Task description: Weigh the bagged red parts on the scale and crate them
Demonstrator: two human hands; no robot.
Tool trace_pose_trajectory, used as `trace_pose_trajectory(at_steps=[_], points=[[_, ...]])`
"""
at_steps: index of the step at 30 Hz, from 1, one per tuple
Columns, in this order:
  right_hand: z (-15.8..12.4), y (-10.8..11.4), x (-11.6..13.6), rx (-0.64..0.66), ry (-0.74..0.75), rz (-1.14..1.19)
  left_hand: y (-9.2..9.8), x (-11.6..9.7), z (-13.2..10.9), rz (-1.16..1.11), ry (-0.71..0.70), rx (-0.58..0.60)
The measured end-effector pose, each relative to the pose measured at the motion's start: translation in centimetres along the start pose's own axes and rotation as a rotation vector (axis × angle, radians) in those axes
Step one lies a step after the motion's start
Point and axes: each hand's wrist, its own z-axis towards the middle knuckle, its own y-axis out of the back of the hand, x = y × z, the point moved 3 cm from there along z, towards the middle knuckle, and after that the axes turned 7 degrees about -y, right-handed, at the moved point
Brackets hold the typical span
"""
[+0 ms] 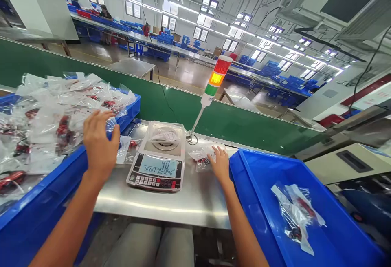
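Observation:
My left hand is above the rim of the left blue bin, its fingers and thumb apart, holding nothing I can see. Close by on the steel bench lies a clear bag with red parts. A digital scale stands between my hands, with a bag on its pan and a lit display. To its right, my right hand has its fingers spread at the edge of another clear bag with red and dark contents. The fingertips seem to touch this bag.
The left blue bin is heaped with bagged parts. A right blue bin holds several bags. Behind the scale stands a signal tower, amber lit, before a green partition. People sit at a far bench.

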Motion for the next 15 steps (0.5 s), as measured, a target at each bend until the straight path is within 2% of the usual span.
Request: trace_pose_trajectory(at_steps=[3,6,10,15], points=[[-1.6,-2.2,-3.3,0.051,-0.071,-0.074,-2.7,-3.0,-1.5,-0.137,-0.060,0.074],[-2.5,-2.7,-4.4,0.008,-0.058,-0.017,-4.6,-4.8,-3.0,-0.229,-0.104,0.170],[-2.8,-1.3,-4.7,-0.043,-0.107,0.038,-5.9,-5.5,-3.8,-0.270,-0.123,0.257],[-4.1,2.0,-5.1,-0.169,-0.245,0.364,-7.5,-5.1,-3.0,-0.291,-0.173,0.354]])
